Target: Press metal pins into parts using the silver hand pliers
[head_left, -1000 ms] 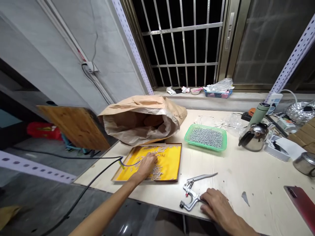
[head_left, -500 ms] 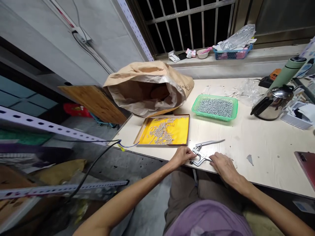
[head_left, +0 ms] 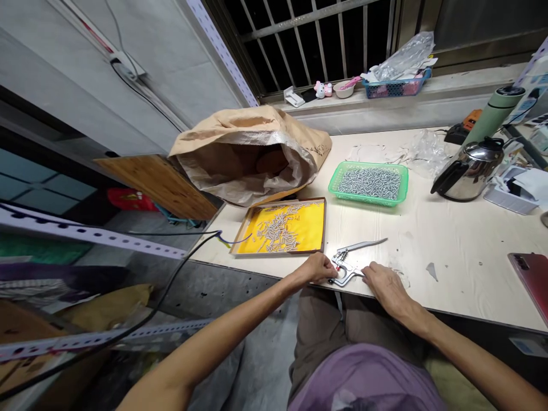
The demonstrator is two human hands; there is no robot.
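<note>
Pale tabletop (head_left: 460, 245): pliers (head_left: 351, 272) between left fingers (head_left: 329, 269), hold unclear, and right fingers (head_left: 369, 273) gripping handle (head_left: 359, 273).

light: bench top (head_left: 454, 240) bright, fairly even, source out of frame | dark: window panes (head_left: 295, 54) black, floor (head_left: 265, 342) dim, paper bag (head_left: 308, 134) interior shadowed | glare: highlights on steel kettle (head_left: 477, 171) | focus: pliers (head_left: 363, 245) readable, lower-left shelf beam (head_left: 128, 338) soft | lens: wide-angle, edges stretched

A steel kettle (head_left: 473, 174) stands beside a green flask (head_left: 491, 118). A blue basket (head_left: 394, 89) rests upon the pale windowsill (head_left: 464, 81).
</note>
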